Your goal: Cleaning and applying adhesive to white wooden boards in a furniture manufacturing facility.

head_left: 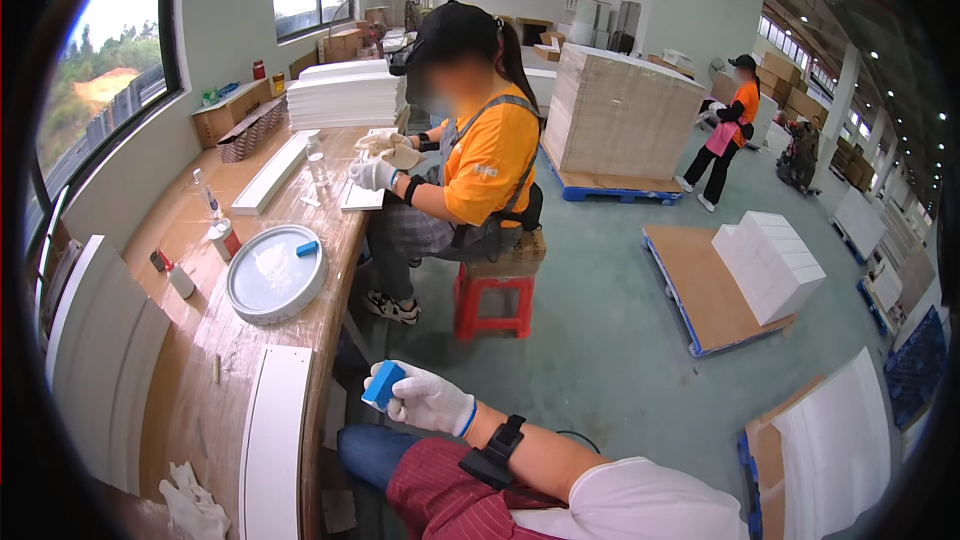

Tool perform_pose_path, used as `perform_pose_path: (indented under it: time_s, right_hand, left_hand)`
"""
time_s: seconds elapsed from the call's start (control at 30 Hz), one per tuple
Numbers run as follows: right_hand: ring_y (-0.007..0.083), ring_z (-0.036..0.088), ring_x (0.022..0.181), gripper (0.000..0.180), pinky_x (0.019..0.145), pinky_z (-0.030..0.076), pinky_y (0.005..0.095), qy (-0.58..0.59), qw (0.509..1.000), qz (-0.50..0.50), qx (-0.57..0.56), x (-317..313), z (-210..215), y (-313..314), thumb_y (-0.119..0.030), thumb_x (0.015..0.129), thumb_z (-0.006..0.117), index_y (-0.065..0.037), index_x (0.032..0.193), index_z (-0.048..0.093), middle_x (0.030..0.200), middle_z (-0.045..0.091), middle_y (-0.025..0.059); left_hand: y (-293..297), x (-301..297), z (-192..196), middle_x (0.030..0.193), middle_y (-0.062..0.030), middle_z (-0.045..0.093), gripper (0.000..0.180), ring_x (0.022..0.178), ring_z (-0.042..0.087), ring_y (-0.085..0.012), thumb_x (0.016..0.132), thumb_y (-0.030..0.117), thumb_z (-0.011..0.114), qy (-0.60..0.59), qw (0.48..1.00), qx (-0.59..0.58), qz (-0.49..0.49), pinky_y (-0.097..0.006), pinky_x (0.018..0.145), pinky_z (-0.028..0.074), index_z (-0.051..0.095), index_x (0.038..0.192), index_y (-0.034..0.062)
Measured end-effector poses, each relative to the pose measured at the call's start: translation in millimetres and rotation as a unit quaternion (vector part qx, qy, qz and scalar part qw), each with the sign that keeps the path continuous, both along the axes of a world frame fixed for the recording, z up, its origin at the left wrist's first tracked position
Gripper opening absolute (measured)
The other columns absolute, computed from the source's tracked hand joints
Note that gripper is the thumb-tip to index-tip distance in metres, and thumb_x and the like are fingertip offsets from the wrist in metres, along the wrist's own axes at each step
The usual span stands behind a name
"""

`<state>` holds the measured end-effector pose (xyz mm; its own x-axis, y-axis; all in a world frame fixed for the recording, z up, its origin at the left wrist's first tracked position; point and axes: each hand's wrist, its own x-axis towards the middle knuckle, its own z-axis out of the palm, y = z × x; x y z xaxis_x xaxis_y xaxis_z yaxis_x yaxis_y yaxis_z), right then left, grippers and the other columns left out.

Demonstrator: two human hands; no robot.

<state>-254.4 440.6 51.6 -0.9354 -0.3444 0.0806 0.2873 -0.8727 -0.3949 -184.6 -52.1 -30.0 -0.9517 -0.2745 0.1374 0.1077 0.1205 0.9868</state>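
In a white knit glove, my right hand (pixel 432 402) grips a small blue block (pixel 383 385), foam or sponge by its look. The hand is above my lap, just off the table's edge. Nearest to it on the table lies a long white panel (pixel 272 440) with small holes. Farther up stands a round lid-like tray (pixel 262 292) with whitish residue inside. A second blue block (pixel 307 249) rests in that tray. A crumpled white glove or cloth (pixel 192 502) lies at the table's near left. My left hand is out of view.
Across the table's far end, a seated person (pixel 490 155) in orange works with gloved hands on a white piece. Bottles (pixel 207 195), a can (pixel 224 238) and stacked white panels (pixel 345 95) share the tabletop. Pallets (pixel 690 290) with white boards stand on the floor at right.
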Motion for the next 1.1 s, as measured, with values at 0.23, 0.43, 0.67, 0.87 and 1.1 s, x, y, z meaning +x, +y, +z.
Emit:
perform_pose_path:
  time_s: [0.23,0.43,0.67,0.87,1.1]
  right_hand:
    - [0.0165,0.066,0.091,0.043,0.066,0.050,0.0249,0.010,0.999,0.027,0.023,20,6,-9,-0.003,0.087,0.068,-0.007,0.127,0.054,0.121,0.063,0.0122]
    - [0.0226,0.063,0.109,0.046,0.075,0.053,0.0304,0.026,0.987,-0.085,0.132,16,17,6,-0.002,0.083,0.071,-0.010,0.125,0.054,0.122,0.062,0.0097]
    - [0.0162,0.067,0.093,0.047,0.069,0.055,0.0249,0.067,0.866,-0.220,0.445,-46,41,-16,-0.003,0.087,0.068,-0.002,0.131,0.052,0.113,0.065,0.0101]
    - [0.0132,0.062,0.099,0.048,0.087,0.052,0.0266,0.125,0.772,-0.253,0.570,-109,11,-70,0.002,0.085,0.072,0.000,0.130,0.054,0.112,0.063,0.0062]
    - [0.0139,0.064,0.097,0.042,0.083,0.053,0.0270,0.263,0.585,-0.242,0.728,-163,-7,-84,-0.002,0.085,0.074,-0.002,0.125,0.060,0.109,0.066,0.0079]
  left_hand:
    - [7,-1,-3,0.137,-0.0207,0.056,0.050,0.124,0.057,-0.0279,0.105,0.028,0.045,0.046,0.997,-0.056,0.015,-0.040,0.105,0.046,0.044,0.143,-0.0047]
    - [-31,125,-13,0.138,-0.0216,0.056,0.048,0.124,0.057,-0.0280,0.106,0.025,0.043,-0.034,0.979,-0.137,0.144,-0.040,0.105,0.046,0.043,0.143,-0.0057]
    - [-11,132,5,0.125,-0.0142,0.064,0.039,0.103,0.068,-0.0246,0.106,0.024,0.046,0.000,0.898,0.390,0.206,-0.036,0.087,0.058,0.054,0.133,-0.0033]
    - [-23,163,-4,0.138,-0.0171,0.056,0.049,0.118,0.060,-0.0306,0.105,0.031,0.045,-0.002,0.899,0.387,0.207,-0.043,0.100,0.050,0.044,0.142,-0.0015]
    - [-30,183,-5,0.152,-0.0177,0.042,0.057,0.134,0.048,-0.0348,0.106,0.035,0.042,-0.012,0.860,0.477,0.183,-0.055,0.108,0.041,0.030,0.153,0.0064]
